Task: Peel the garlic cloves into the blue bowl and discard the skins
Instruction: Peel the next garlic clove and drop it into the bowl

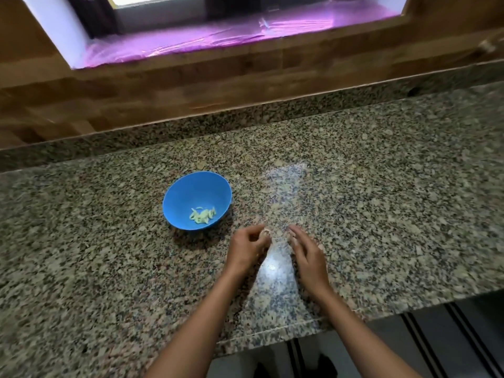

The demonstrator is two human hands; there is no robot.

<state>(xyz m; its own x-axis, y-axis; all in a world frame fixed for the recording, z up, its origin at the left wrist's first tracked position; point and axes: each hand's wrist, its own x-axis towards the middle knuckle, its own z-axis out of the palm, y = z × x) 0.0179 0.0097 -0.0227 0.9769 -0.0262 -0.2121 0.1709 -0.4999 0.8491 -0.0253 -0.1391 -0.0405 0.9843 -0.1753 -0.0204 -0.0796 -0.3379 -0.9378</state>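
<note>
One blue bowl [188,186] counted on the surface [381,186], ten o'clock of the hands; inside, peeled cloves [203,215] too blurred to number; one garlic clove [265,233], seemingly, pinched in the curled left hand [245,249]; right hand [309,255] loosely spread at three o'clock, apparently empty; probably best done with a thumbnail under the skin, away from the bowl.

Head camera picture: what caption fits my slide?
The left hand holds a garlic piece, right hand beside it, near the blue bowl of peeled cloves.

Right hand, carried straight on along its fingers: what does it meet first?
Probably nothing close: the right hand points forward and slightly left, passing right of the blue bowl, over bare granite counter until the raised back edge.
</note>
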